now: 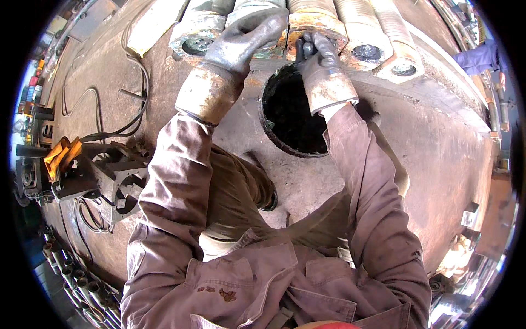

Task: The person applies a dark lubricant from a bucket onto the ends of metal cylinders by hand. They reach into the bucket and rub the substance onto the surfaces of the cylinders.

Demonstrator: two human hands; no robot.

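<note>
Presently, we hold both gloved hands at a row of five cylinders lying side by side, their ends facing us. Our left hand (247, 43) is over the end of the second cylinder (273, 50) from the left, fingers bent and close together; whether it grips anything we cannot tell. Our right hand (323, 57) is at the rust-coloured end of the third cylinder (319, 23) — the middle one — with the fingers curled to a narrow grip; we cannot tell if anything sits between them.

To the left of these lies the first cylinder (204, 21), its end recess dark inside. To the right lie the fourth cylinder (359, 34) and the fifth cylinder (395, 41), both ribbed.

Nearest our right hand on the near side of the row stands a round bucket (267, 122), its interior black; our right cuff (330, 89) overlaps its opening. Well apart to our left, an orange cloth (61, 156) hangs over dark metalwork — a black cable (145, 82) lies beyond it.
</note>
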